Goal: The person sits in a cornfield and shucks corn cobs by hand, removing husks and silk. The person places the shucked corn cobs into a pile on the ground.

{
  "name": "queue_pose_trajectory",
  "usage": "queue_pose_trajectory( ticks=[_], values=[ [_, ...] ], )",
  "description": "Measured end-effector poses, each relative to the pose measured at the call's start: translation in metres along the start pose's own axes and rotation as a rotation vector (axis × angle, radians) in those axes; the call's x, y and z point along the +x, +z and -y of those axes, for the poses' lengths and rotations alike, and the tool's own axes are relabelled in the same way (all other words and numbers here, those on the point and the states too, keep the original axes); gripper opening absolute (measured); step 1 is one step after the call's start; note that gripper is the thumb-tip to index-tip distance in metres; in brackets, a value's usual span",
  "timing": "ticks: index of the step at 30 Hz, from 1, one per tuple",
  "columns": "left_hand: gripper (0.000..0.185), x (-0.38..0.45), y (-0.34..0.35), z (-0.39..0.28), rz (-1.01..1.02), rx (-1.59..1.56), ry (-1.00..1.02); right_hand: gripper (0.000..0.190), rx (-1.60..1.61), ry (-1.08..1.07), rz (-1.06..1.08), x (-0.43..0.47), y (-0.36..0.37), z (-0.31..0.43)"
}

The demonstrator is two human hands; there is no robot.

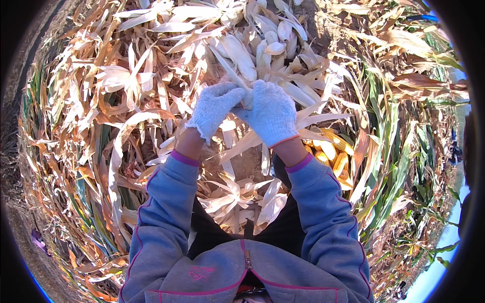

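Both hands wear white knitted work gloves and meet in front of me at the upper middle. My left hand (218, 108) has its fingers closed on the near end of a pale, husk-covered ear of corn (247, 99). Against its other side, my right hand (271, 111) grips the same ear, its fingers curled and its thumb pointing toward the left hand. Long dry husk leaves (244, 146) hang below the right hand. How much of the ear is still wrapped cannot be told, as the gloves cover much of it.
Several husked yellow corn cobs (329, 149) lie in a pile beside my right forearm. Ahead are more pale ears in husk (274, 41). Dry leaves and stalks (113, 151) cover the ground at left, with greener stalks (394, 163) at right. An opened empty husk (235, 195) lies between my legs.
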State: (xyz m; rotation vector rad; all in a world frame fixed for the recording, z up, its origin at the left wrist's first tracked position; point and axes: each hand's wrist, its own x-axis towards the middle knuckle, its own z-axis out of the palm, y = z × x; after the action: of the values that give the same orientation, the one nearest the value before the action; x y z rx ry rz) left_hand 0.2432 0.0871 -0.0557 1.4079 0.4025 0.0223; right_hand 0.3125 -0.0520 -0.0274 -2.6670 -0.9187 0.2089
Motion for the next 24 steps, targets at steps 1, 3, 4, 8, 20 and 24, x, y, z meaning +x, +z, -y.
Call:
queue_pose_trajectory(
  ticks=[1, 3, 4, 8, 20, 24],
  values=[
    [0.027, 0.001, 0.0, 0.001, -0.007, -0.011, -0.001, 0.057, -0.022, -0.008, -0.003, 0.0, 0.0, 0.001],
    [0.026, 0.002, -0.002, 0.004, -0.022, -0.032, -0.002, 0.056, -0.049, -0.023, -0.017, 0.0, -0.001, 0.003],
    [0.025, 0.002, -0.003, 0.005, -0.029, -0.021, 0.0, 0.055, -0.054, -0.031, -0.029, -0.001, -0.001, 0.004],
    [0.024, 0.002, -0.001, 0.01, -0.08, -0.01, 0.003, 0.055, -0.124, -0.044, -0.079, -0.001, 0.01, 0.004],
    [0.021, -0.001, 0.001, 0.006, -0.117, -0.088, -0.002, 0.042, -0.176, -0.074, -0.004, -0.006, 0.0, 0.009],
    [0.021, -0.002, 0.004, 0.003, -0.134, -0.076, -0.002, 0.041, -0.184, -0.079, -0.045, -0.007, 0.004, 0.009]
  ],
)
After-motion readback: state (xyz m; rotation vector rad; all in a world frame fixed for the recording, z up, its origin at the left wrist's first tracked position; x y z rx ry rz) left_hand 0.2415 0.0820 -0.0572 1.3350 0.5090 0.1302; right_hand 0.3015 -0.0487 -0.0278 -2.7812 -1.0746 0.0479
